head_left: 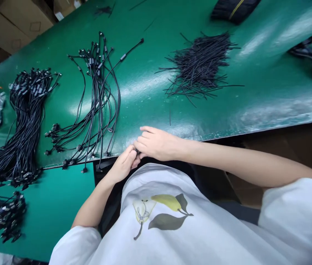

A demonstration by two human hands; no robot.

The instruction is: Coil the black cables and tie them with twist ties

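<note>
The near edge of a green surface (227,110) is running just in front of the person's shirt (156,221), with open green room stretching beyond the hands. The left hand (122,164) and the right hand (157,143) are meeting at that edge, both curling closed and pinching a small black piece (137,150) between them. Looped black cables (89,106) are lying just beside them, a pile of short black wires (200,66) is lying farther off, and cardboard boxes (15,22) are sitting past the far edge, their contents hidden.
</note>
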